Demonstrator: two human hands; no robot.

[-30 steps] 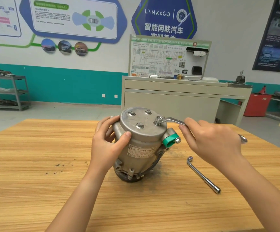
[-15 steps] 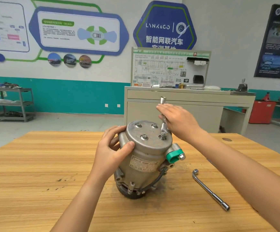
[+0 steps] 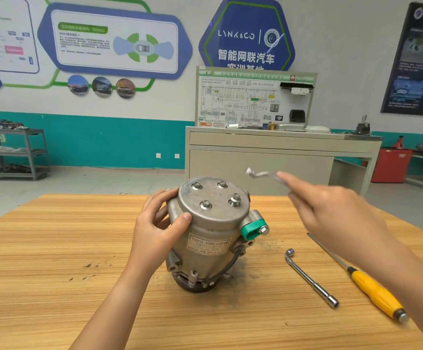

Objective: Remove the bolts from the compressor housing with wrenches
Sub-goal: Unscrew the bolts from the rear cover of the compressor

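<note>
Left hand (image 3: 158, 231) grips grey cast-metal compressor housing (image 3: 213, 238), upright on wooden table (image 3: 54, 248); right hand (image 3: 331, 213) holds flat silver wrench (image 3: 258, 174) mid-air, clear of it. All four silver hex bolts (image 3: 206, 204) sit in the lid, one raised, threads showing. Looks barely started.

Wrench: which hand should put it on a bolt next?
Right. The right hand holds the wrench in the air near the raised bolt, free to move. The left hand grips the compressor, steadying it on the table.
</note>
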